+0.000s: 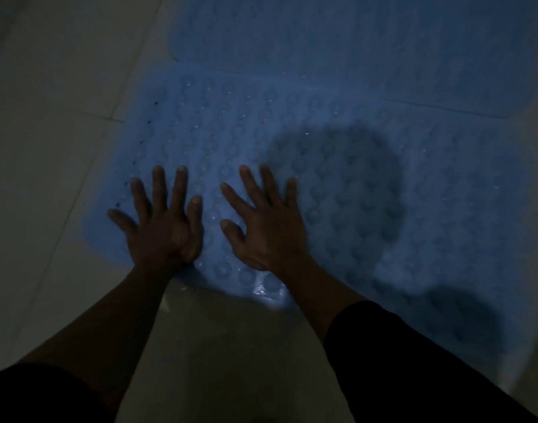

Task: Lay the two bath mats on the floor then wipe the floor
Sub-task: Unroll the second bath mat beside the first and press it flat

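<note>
Fingers [158,190] of both hands spread flat on blue mat [337,184].

Two blue bubbled bath mats lie flat on the floor, near mat [292,132] overlapping far mat [353,41].

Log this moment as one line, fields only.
phase: laying mats | left hand: flat on near blue bumpy rubber mat | right hand: flat on same mat | far blue mat: laid | wiping: not begun

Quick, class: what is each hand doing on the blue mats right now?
Left hand: open, fingers spread, pressing flat on the near bath mat.
Right hand: open, fingers spread, flat on the same mat.
</note>
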